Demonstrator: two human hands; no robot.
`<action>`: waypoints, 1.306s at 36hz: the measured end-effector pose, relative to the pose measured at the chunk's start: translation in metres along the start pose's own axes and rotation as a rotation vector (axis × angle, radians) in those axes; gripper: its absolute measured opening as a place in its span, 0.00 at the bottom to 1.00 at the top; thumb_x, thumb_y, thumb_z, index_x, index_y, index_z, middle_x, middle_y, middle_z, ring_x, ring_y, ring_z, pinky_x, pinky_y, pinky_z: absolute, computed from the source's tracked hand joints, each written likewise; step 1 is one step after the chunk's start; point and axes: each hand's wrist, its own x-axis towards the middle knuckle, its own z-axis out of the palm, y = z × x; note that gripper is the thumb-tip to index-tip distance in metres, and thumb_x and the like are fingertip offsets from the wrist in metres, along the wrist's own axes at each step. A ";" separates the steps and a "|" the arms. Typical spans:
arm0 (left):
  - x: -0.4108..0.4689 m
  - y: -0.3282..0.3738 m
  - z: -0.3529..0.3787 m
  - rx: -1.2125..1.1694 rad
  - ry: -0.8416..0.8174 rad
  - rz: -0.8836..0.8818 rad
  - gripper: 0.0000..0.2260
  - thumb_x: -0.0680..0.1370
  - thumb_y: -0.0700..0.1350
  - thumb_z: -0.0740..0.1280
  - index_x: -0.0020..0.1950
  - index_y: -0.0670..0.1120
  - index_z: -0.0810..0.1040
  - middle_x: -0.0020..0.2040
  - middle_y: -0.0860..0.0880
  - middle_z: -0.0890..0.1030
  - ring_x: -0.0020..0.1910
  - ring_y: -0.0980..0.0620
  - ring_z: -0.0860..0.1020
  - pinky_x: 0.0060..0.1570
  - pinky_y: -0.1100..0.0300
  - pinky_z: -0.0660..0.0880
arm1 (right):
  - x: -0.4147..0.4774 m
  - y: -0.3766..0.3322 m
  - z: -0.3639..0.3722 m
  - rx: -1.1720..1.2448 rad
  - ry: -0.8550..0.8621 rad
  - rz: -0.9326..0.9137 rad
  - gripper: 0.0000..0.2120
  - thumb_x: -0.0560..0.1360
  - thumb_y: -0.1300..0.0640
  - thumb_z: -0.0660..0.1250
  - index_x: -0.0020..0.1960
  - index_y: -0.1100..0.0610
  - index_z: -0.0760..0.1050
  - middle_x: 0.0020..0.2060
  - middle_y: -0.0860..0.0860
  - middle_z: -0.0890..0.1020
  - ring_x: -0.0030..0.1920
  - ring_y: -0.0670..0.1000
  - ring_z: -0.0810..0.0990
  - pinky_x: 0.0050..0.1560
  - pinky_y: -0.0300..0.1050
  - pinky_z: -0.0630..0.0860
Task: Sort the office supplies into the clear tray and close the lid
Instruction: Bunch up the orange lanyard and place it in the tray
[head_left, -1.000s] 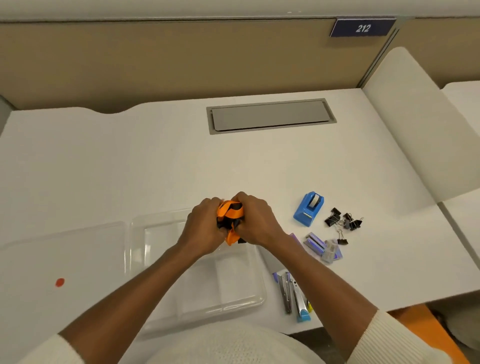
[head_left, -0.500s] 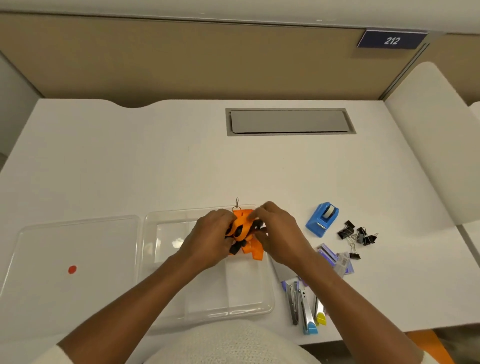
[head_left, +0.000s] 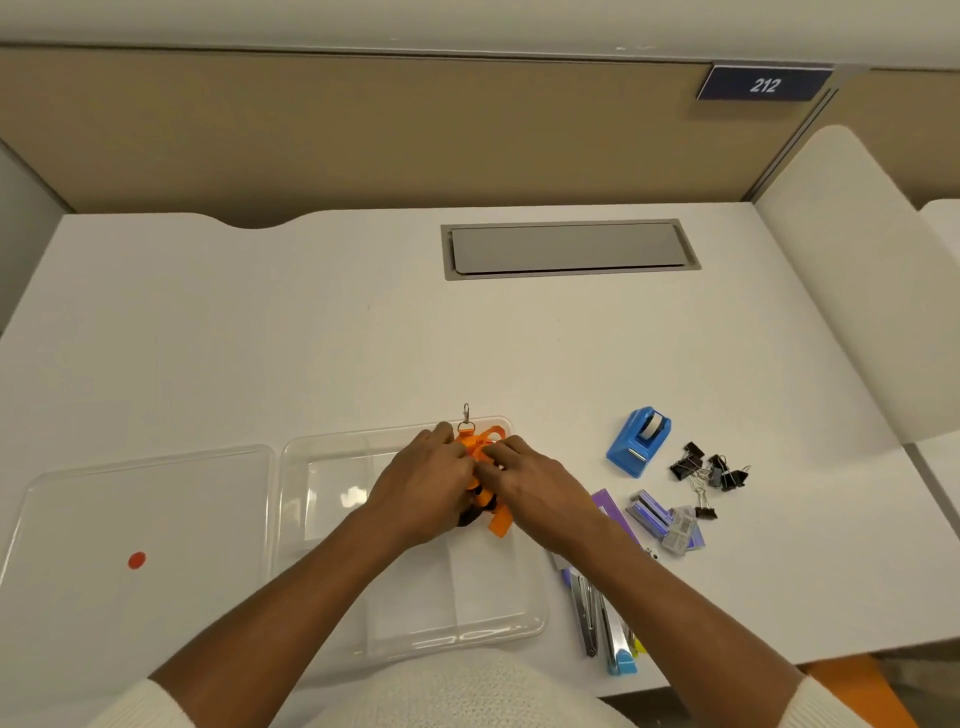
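Both hands, left hand (head_left: 423, 480) and right hand (head_left: 535, 486), grasp the bunched orange lanyard (head_left: 480, 457) inside the clear tray (head_left: 322, 519)'s far-right corner and should tuck its clip (head_left: 466, 414) within the rim.

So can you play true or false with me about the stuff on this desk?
1. Both hands (left hand, right hand) hold the orange lanyard over the clear tray. True.
2. The lid is on the tray. False: it lies beside it, to the left.
3. The blue tape dispenser is in the tray. False: it sits on the desk.
4. The binder clips lie right of the tape dispenser. True.
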 end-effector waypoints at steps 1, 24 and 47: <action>-0.003 -0.002 -0.004 -0.057 0.023 -0.026 0.14 0.81 0.57 0.66 0.57 0.49 0.81 0.55 0.51 0.82 0.59 0.48 0.72 0.54 0.55 0.74 | -0.004 0.002 -0.006 0.033 0.045 0.004 0.16 0.80 0.60 0.68 0.68 0.56 0.75 0.66 0.55 0.78 0.65 0.57 0.74 0.50 0.53 0.82; -0.006 -0.011 -0.004 -0.107 -0.093 -0.058 0.11 0.81 0.53 0.70 0.61 0.54 0.87 0.59 0.51 0.82 0.57 0.49 0.74 0.43 0.54 0.76 | -0.009 -0.001 0.005 0.094 0.144 0.128 0.09 0.73 0.55 0.79 0.53 0.53 0.88 0.46 0.52 0.86 0.48 0.55 0.79 0.39 0.48 0.77; -0.055 0.015 0.004 -0.135 0.286 -0.160 0.16 0.71 0.53 0.82 0.54 0.47 0.87 0.48 0.49 0.89 0.42 0.48 0.87 0.39 0.55 0.83 | 0.027 0.023 -0.022 0.174 0.169 0.194 0.21 0.77 0.64 0.71 0.69 0.54 0.78 0.65 0.52 0.79 0.65 0.55 0.77 0.48 0.55 0.83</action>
